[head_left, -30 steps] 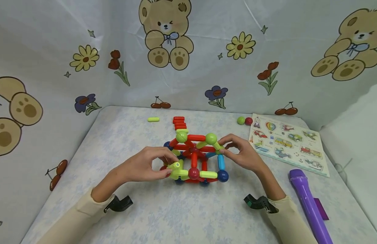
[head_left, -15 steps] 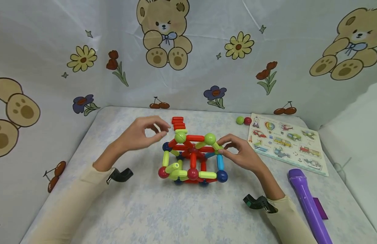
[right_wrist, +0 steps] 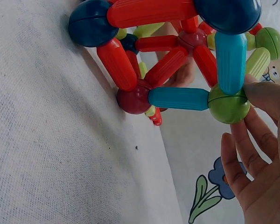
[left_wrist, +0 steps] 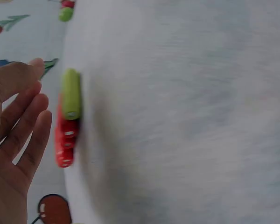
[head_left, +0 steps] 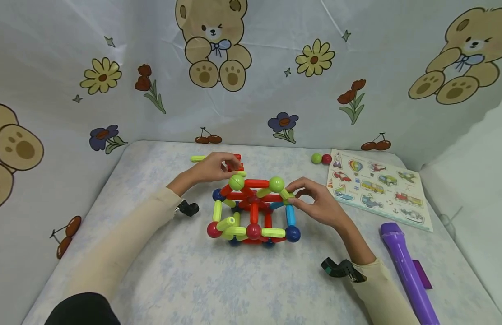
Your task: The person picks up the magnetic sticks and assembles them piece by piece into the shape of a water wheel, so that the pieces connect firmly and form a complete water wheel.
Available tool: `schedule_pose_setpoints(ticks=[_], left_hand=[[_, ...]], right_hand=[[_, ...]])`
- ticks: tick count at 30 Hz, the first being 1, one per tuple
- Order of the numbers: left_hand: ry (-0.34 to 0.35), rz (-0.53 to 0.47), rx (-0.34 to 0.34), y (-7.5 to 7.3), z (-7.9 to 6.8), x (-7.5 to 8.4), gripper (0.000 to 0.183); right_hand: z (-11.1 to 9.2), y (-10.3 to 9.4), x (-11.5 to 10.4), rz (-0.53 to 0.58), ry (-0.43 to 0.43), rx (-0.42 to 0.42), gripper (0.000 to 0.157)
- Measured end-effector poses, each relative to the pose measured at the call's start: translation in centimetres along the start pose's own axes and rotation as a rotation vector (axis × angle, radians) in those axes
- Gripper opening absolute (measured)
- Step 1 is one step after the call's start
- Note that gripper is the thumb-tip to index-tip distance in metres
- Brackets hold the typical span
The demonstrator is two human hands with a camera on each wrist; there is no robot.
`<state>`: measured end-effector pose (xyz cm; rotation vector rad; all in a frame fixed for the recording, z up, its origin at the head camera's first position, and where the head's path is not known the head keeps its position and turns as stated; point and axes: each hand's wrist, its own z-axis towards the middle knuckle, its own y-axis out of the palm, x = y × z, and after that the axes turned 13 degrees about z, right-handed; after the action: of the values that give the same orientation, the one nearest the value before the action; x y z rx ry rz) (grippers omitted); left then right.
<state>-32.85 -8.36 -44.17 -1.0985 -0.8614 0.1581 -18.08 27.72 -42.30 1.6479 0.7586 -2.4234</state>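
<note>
A ball-and-rod structure [head_left: 254,212] of red, green and blue pieces stands mid-table. At its right side my right hand [head_left: 316,201] pinches a green ball [right_wrist: 227,106], which joins a light-blue rod [right_wrist: 178,98] and others. My left hand [head_left: 214,167] is behind the structure, over a small group of loose rods. In the left wrist view, its fingers are loosely bent, apart from a green rod [left_wrist: 71,95] and several red rods [left_wrist: 65,144]. Nothing shows between those fingers. One short green rod [head_left: 225,223] projects from the structure's front-left red ball [head_left: 213,229].
A single green rod [head_left: 197,158] lies at the back left. Loose green [head_left: 316,158] and red balls [head_left: 326,159] sit beside a picture board [head_left: 377,187]. The right side holds a purple toy microphone [head_left: 405,266] and a flat purple piece [head_left: 422,274].
My left hand has let go of the structure's front-left corner and moved back and right to the loose rods. The right hand stays on the green ball.
</note>
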Motion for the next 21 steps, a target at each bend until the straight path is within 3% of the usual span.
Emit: schedule_pose_setpoints(ticks=[5,15,21], left_hand=[[-0.028,0.005,-0.018,1.5,-0.4,-0.7,0.025],[-0.075,0.115,-0.026,1.8,-0.7,-0.6,0.025],[-0.036,0.053,0.088,0.4,-1.3,0.2,0.027]], right_hand=[[0.1,0.1,0.0,-0.001,0.001,0.001,0.030],[0.1,0.2,0.1,0.000,0.001,0.002,0.030],[0.0,0.1,0.0,0.008,0.007,0.007,0.029]])
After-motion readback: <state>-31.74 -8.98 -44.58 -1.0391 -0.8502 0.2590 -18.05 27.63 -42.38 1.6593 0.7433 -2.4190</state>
